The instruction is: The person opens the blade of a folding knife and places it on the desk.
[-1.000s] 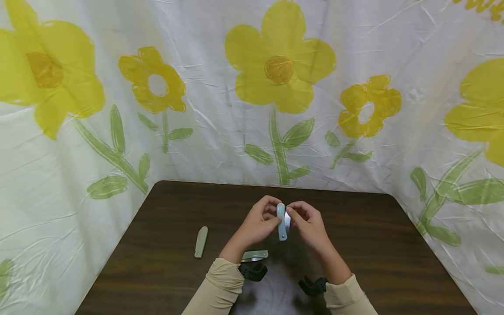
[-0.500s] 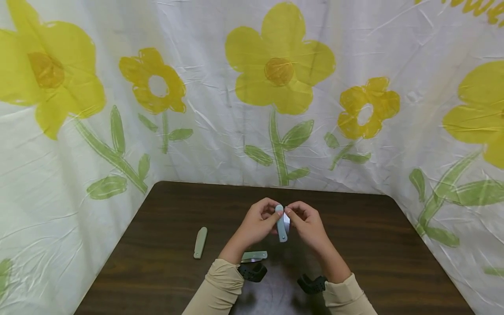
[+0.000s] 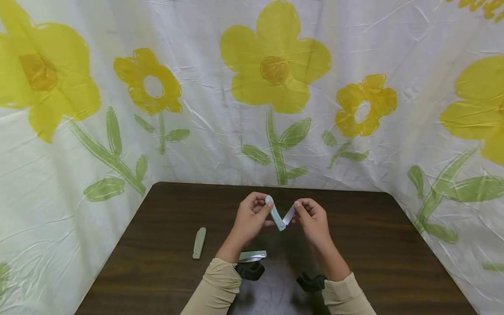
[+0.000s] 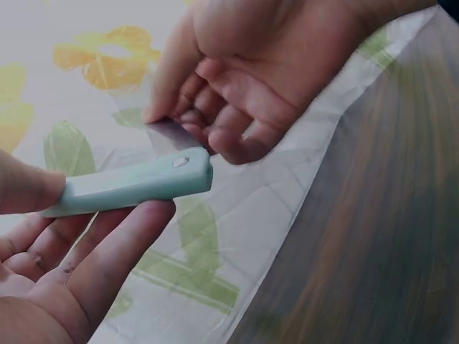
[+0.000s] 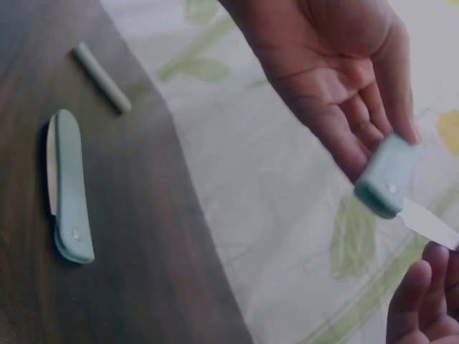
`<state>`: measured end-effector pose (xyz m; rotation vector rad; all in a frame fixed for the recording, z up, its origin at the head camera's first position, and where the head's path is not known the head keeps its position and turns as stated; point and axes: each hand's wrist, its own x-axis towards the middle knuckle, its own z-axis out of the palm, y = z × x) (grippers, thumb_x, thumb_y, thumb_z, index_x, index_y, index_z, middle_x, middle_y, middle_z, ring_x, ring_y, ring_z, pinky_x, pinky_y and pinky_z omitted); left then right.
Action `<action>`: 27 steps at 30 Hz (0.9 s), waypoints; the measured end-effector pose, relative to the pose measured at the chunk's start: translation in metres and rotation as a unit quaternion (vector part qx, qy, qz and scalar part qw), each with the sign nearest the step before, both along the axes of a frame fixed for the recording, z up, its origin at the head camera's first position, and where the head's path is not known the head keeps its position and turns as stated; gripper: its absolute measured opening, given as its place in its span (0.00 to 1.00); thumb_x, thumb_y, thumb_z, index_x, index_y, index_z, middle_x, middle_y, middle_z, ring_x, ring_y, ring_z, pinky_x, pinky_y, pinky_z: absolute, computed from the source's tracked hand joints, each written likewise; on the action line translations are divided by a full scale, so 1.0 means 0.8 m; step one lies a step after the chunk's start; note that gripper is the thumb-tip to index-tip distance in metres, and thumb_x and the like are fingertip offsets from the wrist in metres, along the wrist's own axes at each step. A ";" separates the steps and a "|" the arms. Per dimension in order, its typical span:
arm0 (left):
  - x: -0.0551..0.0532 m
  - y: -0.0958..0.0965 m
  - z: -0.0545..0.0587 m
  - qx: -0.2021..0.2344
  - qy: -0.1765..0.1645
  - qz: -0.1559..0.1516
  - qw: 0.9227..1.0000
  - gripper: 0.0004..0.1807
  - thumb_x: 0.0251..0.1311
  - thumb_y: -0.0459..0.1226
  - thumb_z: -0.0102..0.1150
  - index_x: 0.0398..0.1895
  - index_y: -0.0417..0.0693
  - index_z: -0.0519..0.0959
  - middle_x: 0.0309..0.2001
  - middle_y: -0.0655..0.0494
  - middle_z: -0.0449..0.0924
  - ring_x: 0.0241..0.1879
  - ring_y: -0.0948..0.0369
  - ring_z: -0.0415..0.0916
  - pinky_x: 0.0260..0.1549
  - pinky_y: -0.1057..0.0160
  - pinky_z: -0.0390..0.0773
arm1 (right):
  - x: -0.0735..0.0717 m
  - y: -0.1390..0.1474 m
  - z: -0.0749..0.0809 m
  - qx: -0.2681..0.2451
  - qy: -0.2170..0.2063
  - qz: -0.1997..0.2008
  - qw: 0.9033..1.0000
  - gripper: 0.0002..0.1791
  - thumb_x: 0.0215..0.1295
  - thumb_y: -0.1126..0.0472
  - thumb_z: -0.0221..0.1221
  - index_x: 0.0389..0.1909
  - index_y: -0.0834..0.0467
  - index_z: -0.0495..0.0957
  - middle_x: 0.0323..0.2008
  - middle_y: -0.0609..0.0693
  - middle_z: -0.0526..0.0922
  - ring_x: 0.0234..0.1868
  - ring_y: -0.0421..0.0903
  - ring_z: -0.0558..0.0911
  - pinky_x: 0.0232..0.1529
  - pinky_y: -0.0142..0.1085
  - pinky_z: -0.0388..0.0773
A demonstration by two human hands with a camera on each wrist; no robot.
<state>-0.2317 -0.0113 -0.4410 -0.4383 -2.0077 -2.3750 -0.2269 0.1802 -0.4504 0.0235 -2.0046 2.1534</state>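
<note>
Worktop (image 3: 374,245) spanned frame bottom; left grip (image 3: 250,214) held handle (image 3: 276,216), right grip (image 3: 313,217) pinched half-open blade (image 3: 289,216); two folded knives (image 3: 199,243) (image 3: 253,254) lay below.

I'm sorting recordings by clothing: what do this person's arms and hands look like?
The left sleeve and right sleeve are plain beige, creased towards their ends. A black wristband sits beside each. The left hand and right hand wear no gloves.

Left forearm (image 3: 214,284) and right forearm (image 3: 348,295) reaching from the near side, angled inward, left hand (image 3: 248,218) gripping with thumb (image 4: 29,188) above and fingers (image 4: 118,247) beneath, right hand (image 3: 316,222) apart at right, pinching between thumb and fingertip, other fingers curled.
</note>
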 end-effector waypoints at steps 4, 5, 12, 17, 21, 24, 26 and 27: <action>-0.001 0.002 0.002 0.025 -0.006 0.016 1.000 0.12 0.76 0.29 0.58 0.56 0.31 0.74 0.46 0.45 0.79 0.41 0.60 0.84 0.38 0.45 0.90 | -0.002 0.003 -0.001 -0.037 -0.004 -0.016 0.999 0.04 0.79 0.68 0.57 0.43 0.67 0.76 0.29 0.48 0.79 0.30 0.41 0.81 0.34 0.35 0.85; -0.001 0.002 0.002 0.032 -0.007 0.024 0.999 0.12 0.75 0.28 0.58 0.56 0.30 0.74 0.46 0.45 0.78 0.41 0.61 0.83 0.37 0.44 0.90 | -0.002 0.003 0.000 -0.039 -0.003 -0.019 0.999 0.04 0.79 0.68 0.57 0.43 0.66 0.76 0.30 0.48 0.79 0.30 0.41 0.81 0.34 0.36 0.85; -0.003 0.004 0.000 0.093 -0.003 0.070 0.993 0.12 0.78 0.28 0.55 0.58 0.31 0.70 0.45 0.47 0.74 0.44 0.60 0.80 0.38 0.39 0.89 | -0.003 0.004 -0.003 -0.066 0.018 -0.034 0.997 0.05 0.81 0.68 0.55 0.44 0.68 0.75 0.33 0.48 0.81 0.30 0.40 0.84 0.30 0.33 0.85; -0.003 0.008 -0.001 0.140 -0.016 0.085 0.986 0.12 0.79 0.28 0.53 0.58 0.32 0.68 0.46 0.48 0.73 0.45 0.59 0.79 0.37 0.44 0.90 | -0.003 0.002 -0.008 -0.081 0.027 -0.044 0.995 0.07 0.81 0.67 0.54 0.47 0.70 0.73 0.32 0.46 0.82 0.32 0.40 0.85 0.30 0.34 0.87; -0.004 0.013 0.000 0.188 -0.042 0.097 0.976 0.12 0.80 0.29 0.51 0.60 0.33 0.66 0.48 0.49 0.72 0.50 0.56 0.76 0.40 0.44 0.89 | -0.001 -0.004 -0.008 -0.105 0.037 -0.057 0.992 0.09 0.82 0.66 0.54 0.48 0.70 0.71 0.33 0.46 0.81 0.34 0.43 0.86 0.32 0.36 0.88; -0.003 0.018 0.001 0.227 -0.052 0.108 0.967 0.11 0.81 0.30 0.49 0.59 0.34 0.66 0.49 0.49 0.71 0.55 0.53 0.73 0.44 0.38 0.87 | 0.000 -0.012 -0.006 -0.130 0.052 -0.076 0.987 0.05 0.82 0.66 0.53 0.46 0.66 0.72 0.33 0.48 0.80 0.34 0.44 0.86 0.31 0.36 0.88; -0.003 0.022 0.002 0.247 -0.055 0.114 0.961 0.11 0.82 0.30 0.48 0.59 0.34 0.65 0.50 0.49 0.70 0.58 0.53 0.72 0.47 0.34 0.85 | 0.000 -0.017 -0.006 -0.147 0.062 -0.094 0.983 0.04 0.82 0.67 0.53 0.45 0.64 0.72 0.33 0.49 0.80 0.33 0.43 0.86 0.30 0.35 0.88; -0.003 0.024 0.002 0.257 -0.055 0.117 0.958 0.11 0.82 0.30 0.48 0.59 0.34 0.65 0.50 0.49 0.70 0.58 0.52 0.71 0.48 0.33 0.83 | -0.001 -0.020 -0.007 -0.153 0.066 -0.104 0.980 0.03 0.82 0.67 0.53 0.45 0.64 0.72 0.33 0.49 0.80 0.32 0.43 0.86 0.29 0.35 0.87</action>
